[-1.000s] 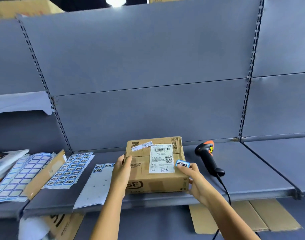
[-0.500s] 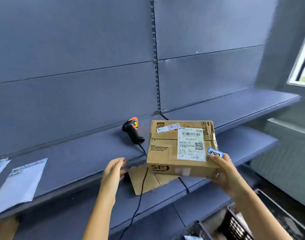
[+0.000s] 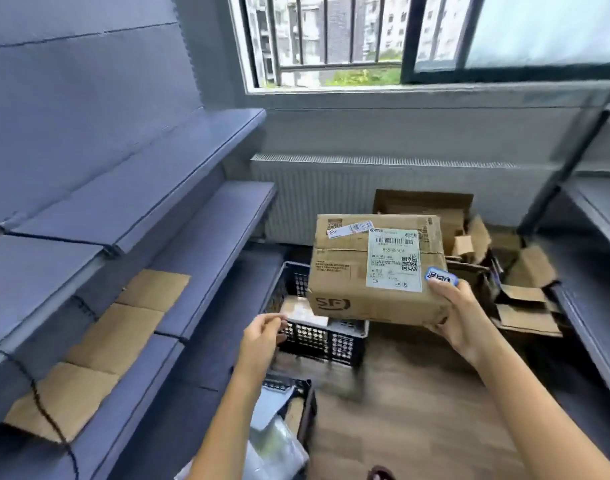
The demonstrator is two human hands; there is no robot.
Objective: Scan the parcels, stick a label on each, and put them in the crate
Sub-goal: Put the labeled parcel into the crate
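My right hand (image 3: 461, 315) grips the right front corner of a brown cardboard parcel (image 3: 345, 282) and holds it in the air above a black perforated crate (image 3: 326, 341) on the floor. The parcel carries a white shipping label (image 3: 393, 259) on top and a small blue sticker (image 3: 441, 276) at the corner by my thumb. A pale parcel (image 3: 305, 311) lies inside the crate. My left hand (image 3: 263, 336) hangs free at the crate's near left corner, fingers loosely curled, holding nothing.
Grey shelves (image 3: 206, 216) run along the left, with flat cardboard sheets (image 3: 99, 344) on the lower one. A second black crate (image 3: 289, 403) with grey bags sits near my feet. Torn cardboard boxes (image 3: 504, 271) pile by the radiator. Another shelf unit (image 3: 594, 237) stands on the right.
I have turned right, away from the shelf and the scanner. My right hand carried the parcel off the shelf to above the floor crate. My left hand let go of it.
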